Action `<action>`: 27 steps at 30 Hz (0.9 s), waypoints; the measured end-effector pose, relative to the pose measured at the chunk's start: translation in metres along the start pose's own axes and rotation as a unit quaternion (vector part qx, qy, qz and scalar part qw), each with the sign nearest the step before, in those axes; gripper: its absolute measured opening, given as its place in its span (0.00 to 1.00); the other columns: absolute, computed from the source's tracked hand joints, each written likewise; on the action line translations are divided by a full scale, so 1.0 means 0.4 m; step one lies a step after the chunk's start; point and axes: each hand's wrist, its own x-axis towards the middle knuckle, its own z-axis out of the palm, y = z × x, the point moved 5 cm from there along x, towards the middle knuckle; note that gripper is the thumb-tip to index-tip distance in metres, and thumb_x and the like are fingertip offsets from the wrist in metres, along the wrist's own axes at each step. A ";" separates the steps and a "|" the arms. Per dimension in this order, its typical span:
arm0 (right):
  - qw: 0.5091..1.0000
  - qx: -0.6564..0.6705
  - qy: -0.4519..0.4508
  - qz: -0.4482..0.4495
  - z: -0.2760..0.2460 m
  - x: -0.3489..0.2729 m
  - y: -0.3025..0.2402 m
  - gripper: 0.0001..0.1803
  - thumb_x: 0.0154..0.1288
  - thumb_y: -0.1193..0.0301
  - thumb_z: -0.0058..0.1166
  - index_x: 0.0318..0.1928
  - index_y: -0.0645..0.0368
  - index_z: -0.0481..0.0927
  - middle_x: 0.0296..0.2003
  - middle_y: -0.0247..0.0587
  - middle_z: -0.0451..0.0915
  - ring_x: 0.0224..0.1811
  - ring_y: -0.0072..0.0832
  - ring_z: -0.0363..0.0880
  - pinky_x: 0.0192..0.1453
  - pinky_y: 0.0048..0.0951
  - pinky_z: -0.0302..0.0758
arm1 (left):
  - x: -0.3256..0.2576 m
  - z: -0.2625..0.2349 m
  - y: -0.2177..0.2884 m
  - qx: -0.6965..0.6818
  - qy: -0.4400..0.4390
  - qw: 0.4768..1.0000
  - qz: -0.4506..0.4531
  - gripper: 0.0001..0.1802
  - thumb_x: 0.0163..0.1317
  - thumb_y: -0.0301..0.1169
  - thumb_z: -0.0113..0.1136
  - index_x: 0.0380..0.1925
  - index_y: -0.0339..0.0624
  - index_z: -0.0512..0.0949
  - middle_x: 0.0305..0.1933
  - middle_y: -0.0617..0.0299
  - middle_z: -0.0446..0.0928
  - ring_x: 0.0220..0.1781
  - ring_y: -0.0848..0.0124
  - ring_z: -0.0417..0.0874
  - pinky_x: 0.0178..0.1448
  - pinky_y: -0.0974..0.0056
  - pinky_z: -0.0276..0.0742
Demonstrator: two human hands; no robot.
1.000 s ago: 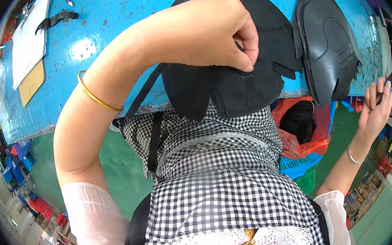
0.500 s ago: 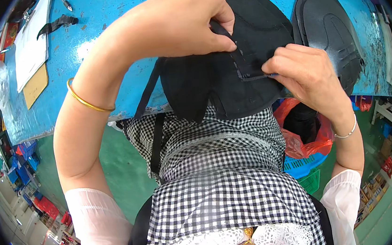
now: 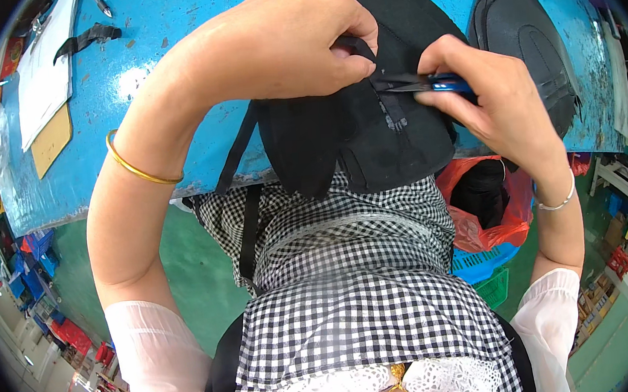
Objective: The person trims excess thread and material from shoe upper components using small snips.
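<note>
A rounded black fabric piece [image 3: 403, 21] with stitch lines lies across the near edge of the blue table. My left hand [image 3: 292, 43] rests over its left part, thumb and fingers closed on a black strap [image 3: 351, 43] that stands up from the piece. Small thread snips with a blue handle [image 3: 448, 83] are in my right hand [image 3: 497, 95]. Their dark blades point left, close to my left thumb, over a line of pale thread marks [image 3: 396, 121]. Another black strap [image 3: 238, 149] hangs from under the piece at the left.
Stacked black stitched pieces [image 3: 523, 47] lie at the right of the blue table [image 3: 162, 29]. White papers [image 3: 49, 70], a black strip [image 3: 87, 41] and a pen [image 3: 99, 3] are at the far left. Below the table edge, a red plastic bag [image 3: 516, 214] sits in a blue basket [image 3: 487, 264].
My right hand has moved up and in toward my left hand from the lower stitched corner. The snips' blades and blue handle now show clearly. My left hand has barely moved.
</note>
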 end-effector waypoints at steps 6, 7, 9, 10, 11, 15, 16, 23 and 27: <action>0.999 0.003 -0.027 0.029 0.009 0.023 0.009 0.13 0.68 0.59 0.59 0.39 0.56 0.76 0.27 0.43 0.79 0.28 0.41 0.80 0.32 0.39 0.73 | -0.006 0.004 -0.002 -0.018 0.027 0.998 0.062 0.09 0.63 0.31 0.64 0.37 0.37 0.81 0.27 0.56 0.77 0.26 0.67 0.72 0.33 0.66 0.69; 0.999 0.007 -0.034 0.034 0.014 0.027 0.014 0.13 0.68 0.59 0.59 0.39 0.56 0.77 0.26 0.43 0.79 0.27 0.41 0.79 0.32 0.39 0.72 | -0.004 0.000 0.002 -0.018 0.027 0.998 0.063 0.09 0.63 0.31 0.64 0.37 0.37 0.81 0.27 0.56 0.77 0.26 0.67 0.72 0.33 0.66 0.69; 0.998 0.006 -0.034 0.047 0.019 0.029 0.022 0.13 0.68 0.60 0.59 0.37 0.56 0.77 0.22 0.42 0.77 0.26 0.41 0.79 0.30 0.37 0.72 | 0.002 0.002 -0.002 -0.035 -0.029 0.999 0.006 0.09 0.64 0.31 0.63 0.38 0.36 0.80 0.28 0.57 0.77 0.27 0.70 0.72 0.34 0.67 0.70; 0.998 0.006 -0.035 0.046 0.017 0.026 0.022 0.13 0.68 0.60 0.59 0.37 0.56 0.77 0.22 0.42 0.77 0.26 0.41 0.79 0.30 0.37 0.72 | -0.001 0.004 -0.005 -0.036 -0.028 0.999 0.005 0.09 0.64 0.31 0.63 0.38 0.36 0.80 0.28 0.57 0.77 0.27 0.70 0.72 0.34 0.67 0.70; 0.998 0.028 -0.020 0.052 0.009 0.019 0.021 0.12 0.67 0.61 0.60 0.37 0.56 0.78 0.23 0.41 0.78 0.26 0.41 0.79 0.31 0.36 0.73 | -0.003 0.004 -0.012 -0.069 -0.008 0.998 0.006 0.08 0.64 0.31 0.63 0.37 0.37 0.80 0.28 0.58 0.77 0.28 0.72 0.73 0.35 0.68 0.71; 0.999 0.019 -0.007 0.029 -0.027 0.000 -0.052 0.07 0.60 0.78 0.62 0.38 0.62 0.78 0.30 0.42 0.80 0.31 0.37 0.82 0.35 0.29 0.76 | -0.039 -0.008 -0.063 -0.183 0.141 0.973 0.003 0.07 0.63 0.30 0.64 0.36 0.37 0.81 0.27 0.62 0.79 0.30 0.78 0.76 0.39 0.72 0.74; 1.000 -0.018 0.005 0.004 -0.017 -0.018 -0.072 0.13 0.54 0.83 0.63 0.40 0.63 0.78 0.35 0.45 0.83 0.34 0.39 0.84 0.38 0.30 0.79 | -0.034 -0.027 -0.046 -0.369 0.040 0.921 -0.122 0.06 0.69 0.26 0.62 0.41 0.33 0.81 0.34 0.67 0.82 0.33 0.85 0.78 0.37 0.79 0.72; 0.984 -0.173 -0.035 0.031 0.118 -0.037 -0.173 0.21 0.54 0.74 0.66 0.50 0.64 0.79 0.57 0.53 0.79 0.31 0.32 0.85 0.32 0.28 0.81 | -0.063 -0.109 -0.078 -0.357 0.170 0.915 -0.076 0.09 0.67 0.29 0.65 0.41 0.35 0.84 0.30 0.66 0.81 0.30 0.83 0.78 0.34 0.78 0.70; 0.995 -0.082 0.061 -0.001 0.091 -0.006 -0.114 0.11 0.61 0.74 0.59 0.45 0.61 0.79 0.44 0.50 0.85 0.22 0.25 0.80 0.25 0.26 0.77 | -0.098 -0.141 -0.091 -0.294 0.174 0.936 -0.086 0.13 0.67 0.31 0.66 0.45 0.33 0.84 0.29 0.64 0.82 0.28 0.81 0.79 0.33 0.78 0.70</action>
